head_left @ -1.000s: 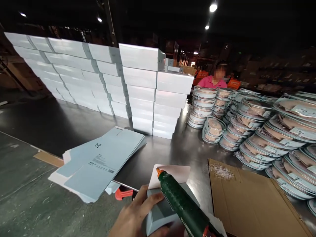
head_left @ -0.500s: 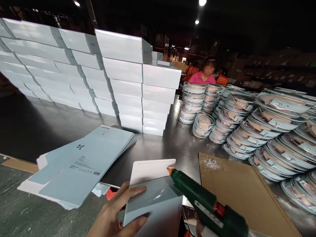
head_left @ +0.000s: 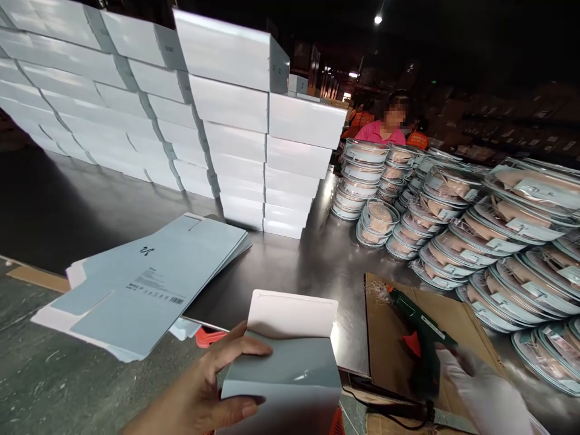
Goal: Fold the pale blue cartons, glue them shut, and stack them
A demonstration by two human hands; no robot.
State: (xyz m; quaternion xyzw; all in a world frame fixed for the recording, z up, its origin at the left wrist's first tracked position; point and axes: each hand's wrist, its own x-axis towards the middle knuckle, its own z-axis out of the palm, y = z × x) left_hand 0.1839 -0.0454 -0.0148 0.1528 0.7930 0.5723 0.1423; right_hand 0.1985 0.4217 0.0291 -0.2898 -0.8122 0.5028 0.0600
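My left hand (head_left: pixel 212 377) grips a small grey-blue carton (head_left: pixel 285 362) at its left side, thumb on the near face and fingers over the top. The carton's white flap (head_left: pixel 292 314) stands up at the far end. A dark green glue gun (head_left: pixel 419 317) with an orange tip and red trigger lies over the brown cardboard sheet (head_left: pixel 453 308). My right hand (head_left: pixel 484 386), in a white glove and blurred, is at the gun's rear with fingers stretched out. None of its fingers wrap the handle or trigger.
Flat printed blue carton blanks (head_left: pixel 158 278) lie stacked on the left of the metal table (head_left: pixel 290 266). White boxes (head_left: pixel 231 103) form a wall behind. Wrapped round containers (head_left: pixel 489 223) are piled on the right. A person in pink (head_left: pixel 383 130) is beyond them. A cable (head_left: pixel 385 411) hangs below.
The glue gun has gone from the carton's flap to the cardboard on the right, along with my right hand. My left hand still holds the carton. The view has shifted slightly.
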